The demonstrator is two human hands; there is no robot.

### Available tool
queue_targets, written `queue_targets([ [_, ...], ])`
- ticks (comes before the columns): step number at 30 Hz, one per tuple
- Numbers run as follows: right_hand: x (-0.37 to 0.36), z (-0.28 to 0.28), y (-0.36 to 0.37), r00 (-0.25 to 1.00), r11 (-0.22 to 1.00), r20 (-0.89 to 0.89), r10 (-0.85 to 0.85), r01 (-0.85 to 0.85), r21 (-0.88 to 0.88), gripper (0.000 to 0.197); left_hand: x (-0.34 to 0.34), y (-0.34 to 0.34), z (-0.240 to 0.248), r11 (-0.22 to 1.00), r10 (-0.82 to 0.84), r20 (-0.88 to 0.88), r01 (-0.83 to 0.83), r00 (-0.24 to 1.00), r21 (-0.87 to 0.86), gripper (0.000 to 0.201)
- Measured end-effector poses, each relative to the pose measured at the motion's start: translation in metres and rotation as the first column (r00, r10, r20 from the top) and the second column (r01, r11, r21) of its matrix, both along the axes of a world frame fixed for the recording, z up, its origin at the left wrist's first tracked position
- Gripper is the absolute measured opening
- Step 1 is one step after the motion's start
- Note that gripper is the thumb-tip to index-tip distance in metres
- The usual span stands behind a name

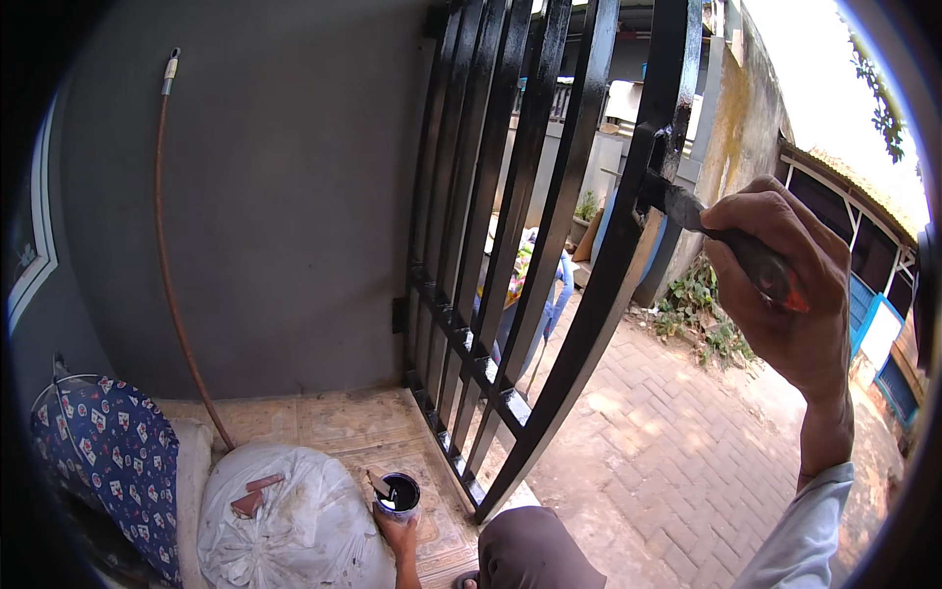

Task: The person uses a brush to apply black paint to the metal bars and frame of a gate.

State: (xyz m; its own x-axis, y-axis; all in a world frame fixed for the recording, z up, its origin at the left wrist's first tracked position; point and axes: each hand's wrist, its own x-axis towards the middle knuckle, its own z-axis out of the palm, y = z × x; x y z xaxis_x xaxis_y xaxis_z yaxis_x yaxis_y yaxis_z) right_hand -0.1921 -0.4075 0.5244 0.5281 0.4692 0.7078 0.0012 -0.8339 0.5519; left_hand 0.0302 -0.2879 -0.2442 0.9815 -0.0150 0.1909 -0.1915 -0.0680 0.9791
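Note:
My right hand (pixel 780 265) is closed round the handle of a paintbrush (pixel 685 208), whose dark bristles press against the end post of a black metal gate (pixel 579 294). Just below the bristles, a patch of the post's edge looks bare and brownish, while much of the gate shines black. Low in the view, my left hand (pixel 400 536) grips a small can (pixel 413 504) of black paint from the side. A flat, light-coloured stick (pixel 379 484) leans over the can's rim.
A stuffed white sack (pixel 285 530) with reddish scraps on top stands left of the can, beside a patterned dark blue cloth (pixel 118 461). A brown hose (pixel 167 265) runs down the grey wall (pixel 294 196). Beyond the gate are brick paving (pixel 687 442), plants (pixel 702 314) and a person in jeans.

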Motion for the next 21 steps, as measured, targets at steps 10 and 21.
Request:
queue_targets([
  [10,-0.056,-0.080,0.025,0.984,0.926,0.083,0.158,-0.177,0.334,0.023,-0.016,-0.024,0.009,0.994,-0.078,-0.067,0.073,0.995,-0.086,0.113],
  [21,0.160,-0.473,0.002,0.658,-0.308,0.061,0.750,0.266,0.913,0.031,-0.003,0.001,0.043,0.980,-0.149,-0.084,0.136,0.985,-0.144,0.105],
])
